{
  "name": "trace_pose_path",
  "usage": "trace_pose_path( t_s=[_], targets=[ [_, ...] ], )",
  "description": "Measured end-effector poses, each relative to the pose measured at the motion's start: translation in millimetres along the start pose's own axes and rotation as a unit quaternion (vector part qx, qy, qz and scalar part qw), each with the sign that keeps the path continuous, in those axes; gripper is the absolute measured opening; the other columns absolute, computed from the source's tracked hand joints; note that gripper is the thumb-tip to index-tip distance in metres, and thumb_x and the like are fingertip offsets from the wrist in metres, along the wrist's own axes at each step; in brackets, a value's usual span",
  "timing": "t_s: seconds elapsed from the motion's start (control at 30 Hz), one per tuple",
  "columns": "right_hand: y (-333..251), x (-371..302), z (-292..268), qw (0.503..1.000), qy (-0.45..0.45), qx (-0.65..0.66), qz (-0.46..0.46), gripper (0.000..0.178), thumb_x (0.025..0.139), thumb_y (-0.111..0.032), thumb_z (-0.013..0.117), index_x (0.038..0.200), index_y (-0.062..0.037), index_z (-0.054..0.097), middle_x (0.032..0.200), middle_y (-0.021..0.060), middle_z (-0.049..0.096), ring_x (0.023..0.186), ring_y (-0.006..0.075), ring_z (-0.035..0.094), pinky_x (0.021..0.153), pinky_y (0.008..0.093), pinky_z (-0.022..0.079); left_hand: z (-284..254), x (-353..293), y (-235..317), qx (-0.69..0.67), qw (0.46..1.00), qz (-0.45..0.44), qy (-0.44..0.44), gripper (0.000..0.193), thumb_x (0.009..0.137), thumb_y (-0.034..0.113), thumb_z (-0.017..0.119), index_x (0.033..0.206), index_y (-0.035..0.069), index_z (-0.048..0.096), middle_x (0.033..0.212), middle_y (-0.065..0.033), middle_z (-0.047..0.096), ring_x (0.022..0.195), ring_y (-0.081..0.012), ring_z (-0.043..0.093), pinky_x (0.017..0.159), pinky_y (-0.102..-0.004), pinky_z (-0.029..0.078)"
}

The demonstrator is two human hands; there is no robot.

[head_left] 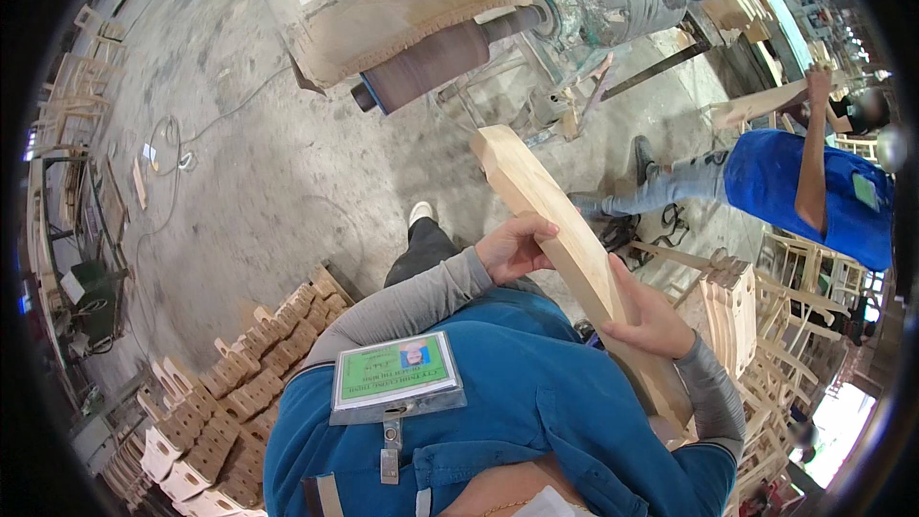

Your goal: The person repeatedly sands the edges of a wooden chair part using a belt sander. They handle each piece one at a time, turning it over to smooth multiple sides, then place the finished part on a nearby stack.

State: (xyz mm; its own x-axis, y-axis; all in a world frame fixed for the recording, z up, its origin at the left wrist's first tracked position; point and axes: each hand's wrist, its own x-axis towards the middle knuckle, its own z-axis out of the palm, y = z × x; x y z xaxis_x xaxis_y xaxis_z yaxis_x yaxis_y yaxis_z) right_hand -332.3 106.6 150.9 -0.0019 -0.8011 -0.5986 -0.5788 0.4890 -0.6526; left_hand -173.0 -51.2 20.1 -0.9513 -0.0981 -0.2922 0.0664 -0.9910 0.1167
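Note:
A long, pale, slightly curved wooden board (558, 203) slants across in front of my body, its far end pointing toward the machine. My left hand (518, 247) grips its left edge near the middle, thumb on top. Lower down, my right hand (653, 314) is wrapped around the right edge, with the thumb lying across the face. The board's near end rests close to my right forearm. Beyond the far end stands a belt sander (426, 67) with a brown abrasive roller; the board and the roller are apart.
Stacked wooden parts with holes (244, 373) stand at my left. More wooden pieces (729, 311) and frames are piled at my right. A co-worker in a blue top (780, 177) handles another board at the far right. A cable (174, 148) lies on the concrete floor (287, 163).

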Motion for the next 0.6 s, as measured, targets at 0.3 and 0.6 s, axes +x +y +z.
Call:
trace_pose_path(
  t_s=[0.3,0.6],
  targets=[
    [52,-36,-51,0.984,-0.142,0.092,0.057,0.092,0.071,-0.026,0.071,0.142,-0.0037,0.016,0.142,0.0189,0.028,0.131,0.0249,0.028,0.105,0.0319,0.023,-26,17,-26,-0.051,0.993,0.071,0.085,0.045,0.08,0.011,0.059,0.12,0.0,0.043,0.117,-0.0131,0.051,0.108,-0.026,0.053,0.091,-0.0409,0.047],
    [141,-23,-14,0.984,-0.129,0.122,0.021,0.11,0.063,-0.027,0.078,0.139,0.005,0.006,0.14,0.0236,0.026,0.13,0.0276,0.027,0.106,0.0318,0.022,0,1,-62,0.072,0.982,0.153,0.089,0.055,0.08,0.003,0.057,0.13,0.004,0.037,0.117,-0.0078,0.05,0.11,-0.0209,0.05,0.093,-0.0371,0.044]
  ],
)
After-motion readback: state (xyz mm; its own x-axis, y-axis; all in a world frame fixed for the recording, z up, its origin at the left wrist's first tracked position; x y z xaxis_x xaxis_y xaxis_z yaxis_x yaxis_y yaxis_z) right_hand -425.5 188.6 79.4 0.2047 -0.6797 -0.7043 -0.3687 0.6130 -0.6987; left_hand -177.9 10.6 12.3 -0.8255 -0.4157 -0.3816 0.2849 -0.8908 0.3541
